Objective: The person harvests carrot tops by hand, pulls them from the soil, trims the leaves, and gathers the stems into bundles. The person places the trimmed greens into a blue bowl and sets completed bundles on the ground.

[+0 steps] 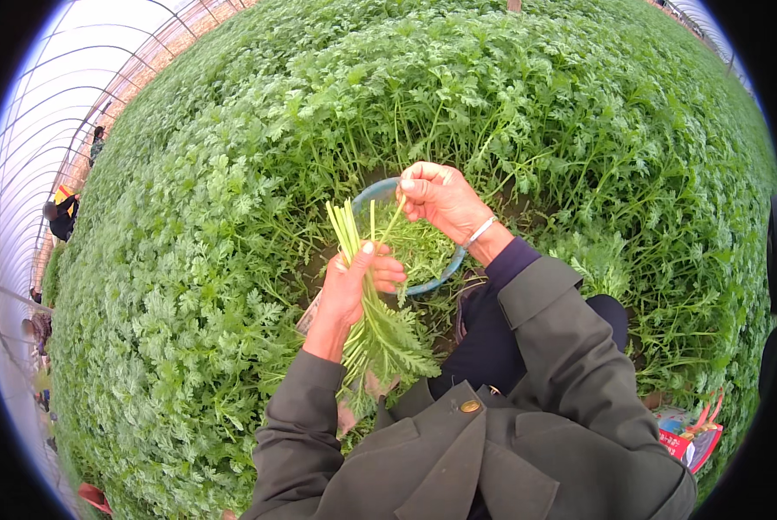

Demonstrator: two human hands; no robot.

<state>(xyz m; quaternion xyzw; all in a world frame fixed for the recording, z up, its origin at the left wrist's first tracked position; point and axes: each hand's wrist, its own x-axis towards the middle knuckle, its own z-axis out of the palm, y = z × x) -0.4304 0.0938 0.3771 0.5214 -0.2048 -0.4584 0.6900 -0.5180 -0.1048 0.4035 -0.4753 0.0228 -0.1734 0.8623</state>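
My left hand (356, 279) is closed around a bunch of cut leafy greens (388, 338) that look like garland chrysanthemum. Their pale stem ends stick up past my thumb, and the leaves hang down toward my lap. With thumb and fingertips, my right hand (437, 198) pinches the upper end of a single thin stem (394, 218), which slants down to my left hand. Beneath both hands a round blue basin (457, 263) sits on the ground, holding loose green leaves and trimmings (421, 244). My hands hide part of its rim.
Dense standing greens (187, 279) surround me under a hooped plastic greenhouse (57, 84). A red printed bag (684, 439) lies at lower right. Loose greens (590, 257) are heaped beside my knee. At the far left edge, a person in dark clothing (63, 218) is among several others.
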